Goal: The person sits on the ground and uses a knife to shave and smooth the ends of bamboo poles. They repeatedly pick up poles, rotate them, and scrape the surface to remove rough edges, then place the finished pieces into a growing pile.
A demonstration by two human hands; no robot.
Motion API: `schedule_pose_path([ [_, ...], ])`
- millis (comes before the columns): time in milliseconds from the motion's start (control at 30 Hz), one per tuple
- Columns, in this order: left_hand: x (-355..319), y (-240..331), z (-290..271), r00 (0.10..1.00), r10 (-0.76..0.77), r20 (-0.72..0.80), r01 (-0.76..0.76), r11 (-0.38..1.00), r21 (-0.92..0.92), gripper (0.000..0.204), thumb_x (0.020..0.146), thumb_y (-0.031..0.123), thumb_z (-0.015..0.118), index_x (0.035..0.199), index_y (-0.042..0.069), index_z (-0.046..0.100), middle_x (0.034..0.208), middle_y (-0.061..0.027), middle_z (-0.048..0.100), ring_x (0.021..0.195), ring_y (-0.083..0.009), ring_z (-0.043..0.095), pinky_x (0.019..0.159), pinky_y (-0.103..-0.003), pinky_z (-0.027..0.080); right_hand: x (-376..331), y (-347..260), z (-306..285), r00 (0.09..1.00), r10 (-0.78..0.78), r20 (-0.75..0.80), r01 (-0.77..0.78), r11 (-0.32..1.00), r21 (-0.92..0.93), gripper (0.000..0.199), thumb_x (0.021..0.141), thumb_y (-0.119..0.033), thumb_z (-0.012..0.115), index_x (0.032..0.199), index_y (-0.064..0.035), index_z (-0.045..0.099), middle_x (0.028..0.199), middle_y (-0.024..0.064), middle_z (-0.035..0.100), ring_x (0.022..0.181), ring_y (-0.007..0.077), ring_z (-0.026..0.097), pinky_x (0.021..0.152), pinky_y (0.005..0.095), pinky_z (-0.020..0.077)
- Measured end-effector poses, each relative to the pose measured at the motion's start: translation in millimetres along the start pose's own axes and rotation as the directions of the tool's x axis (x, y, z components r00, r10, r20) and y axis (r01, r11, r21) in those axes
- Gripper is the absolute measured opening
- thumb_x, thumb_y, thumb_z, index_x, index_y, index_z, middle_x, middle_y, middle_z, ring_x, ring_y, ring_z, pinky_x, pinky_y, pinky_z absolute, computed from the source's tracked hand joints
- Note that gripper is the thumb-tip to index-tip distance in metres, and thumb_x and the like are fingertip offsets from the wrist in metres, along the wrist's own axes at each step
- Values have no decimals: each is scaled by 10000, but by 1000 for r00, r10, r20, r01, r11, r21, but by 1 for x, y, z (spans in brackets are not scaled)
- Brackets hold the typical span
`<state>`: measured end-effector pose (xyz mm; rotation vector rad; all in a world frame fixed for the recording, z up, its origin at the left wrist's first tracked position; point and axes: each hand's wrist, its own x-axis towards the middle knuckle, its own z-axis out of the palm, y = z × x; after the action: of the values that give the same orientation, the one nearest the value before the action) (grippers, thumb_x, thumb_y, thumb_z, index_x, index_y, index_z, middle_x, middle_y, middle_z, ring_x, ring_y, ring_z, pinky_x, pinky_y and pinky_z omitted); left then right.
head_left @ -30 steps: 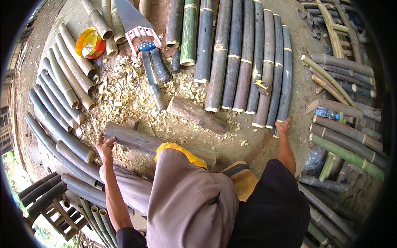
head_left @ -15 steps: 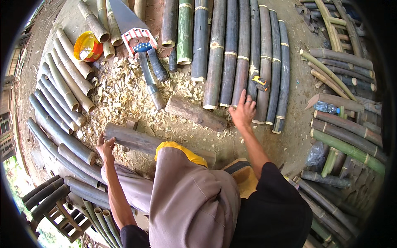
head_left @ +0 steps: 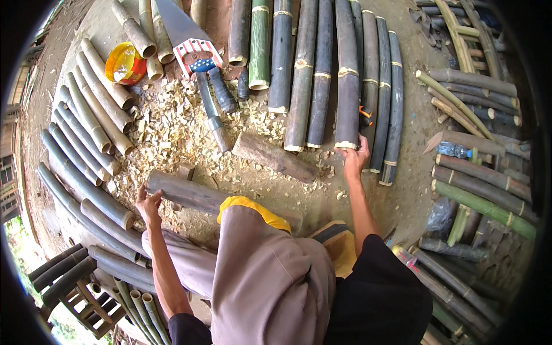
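Note:
My right hand (head_left: 357, 156) is closed round the near end of a dark bamboo pole (head_left: 347, 86), which is raised over its neighbours in the row. A black and orange tape measure (head_left: 366, 117) shows beside this pole, partly hidden by it. At the left, my left hand (head_left: 149, 205) has its fingers about the left end of a dark log (head_left: 190, 191) lying before my knees. The log's right end passes behind the yellow and grey cloth over my knee. Beyond it, a shorter brown wooden block (head_left: 275, 157) rests on the ground.
A handsaw (head_left: 198, 53) and a large blade with a metal-collared handle (head_left: 210, 112) lie at the far edge of the wood chips (head_left: 167, 123). Bamboo poles (head_left: 92, 172) line the left, near a yellow and red tub (head_left: 125, 64). More poles and a plastic bottle (head_left: 454, 149) are at right.
My right hand has taken hold of a bamboo pole's near end. That pole has come up and right, leaving a gap in the row and partly covering the tape measure. My left hand stays put.

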<state>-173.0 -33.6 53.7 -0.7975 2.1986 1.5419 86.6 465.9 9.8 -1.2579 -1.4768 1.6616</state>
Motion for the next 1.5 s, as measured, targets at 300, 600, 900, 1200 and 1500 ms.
schedule_pose_path([
  [300, -3, 3, 0, 1000, 15, -5, -15, 1000, 19, 727, 690, -97, 669, 1365, 33, 432, 1367, -164, 471, 967, -254, 609, 748, -338, 514, -15, -36, 37, 935, 321, 153, -304, 944, -127, 743, 775, -51, 653, 1421, -97, 288, 1124, 142, 566, 966, 257, 603, 754, 392, 526],
  [600, -3, 1, 0, 1000, 18, -9, -18, 1000, -25, 716, 683, -97, 666, 1353, 16, 440, 1231, -112, 571, 830, -181, 607, 655, -273, 494, 24, -2, -76, 931, -355, -80, 6, 235, -972, 506, 736, -170, 650, 1208, -27, 538, 1116, 232, 556, 1057, 386, 522, 920, 471, 420],
  [900, 0, 2, 3, 1000, -1, -8, 1, 999, -37, 738, 688, -142, 647, 1368, 29, 421, 1327, -161, 493, 879, -214, 611, 668, -284, 504, 43, 32, -140, 977, 53, -205, -190, 651, -735, 694, 725, -356, 714, 1232, 66, 501, 1217, 216, 558, 1098, 291, 547, 954, 359, 398],
  [1200, -1, 2, -1, 1000, 6, 3, -6, 1000, 21, 742, 706, -94, 664, 1386, 46, 404, 1356, -148, 479, 941, -225, 601, 724, -317, 494, 35, 16, -106, 977, 18, -212, -172, 652, -738, 697, 651, -321, 766, 1161, 95, 536, 1094, 205, 617, 1004, 289, 573, 896, 353, 424],
  [1500, 6, -3, 2, 999, 33, 44, -32, 999, -10, 705, 698, -152, 621, 1359, -17, 416, 1325, -193, 489, 952, -242, 610, 730, -264, 517, -18, -25, -82, 978, -96, -186, -65, 705, -706, 738, 637, -314, 782, 1150, 142, 511, 1071, 242, 603, 964, 327, 583, 885, 359, 445],
])
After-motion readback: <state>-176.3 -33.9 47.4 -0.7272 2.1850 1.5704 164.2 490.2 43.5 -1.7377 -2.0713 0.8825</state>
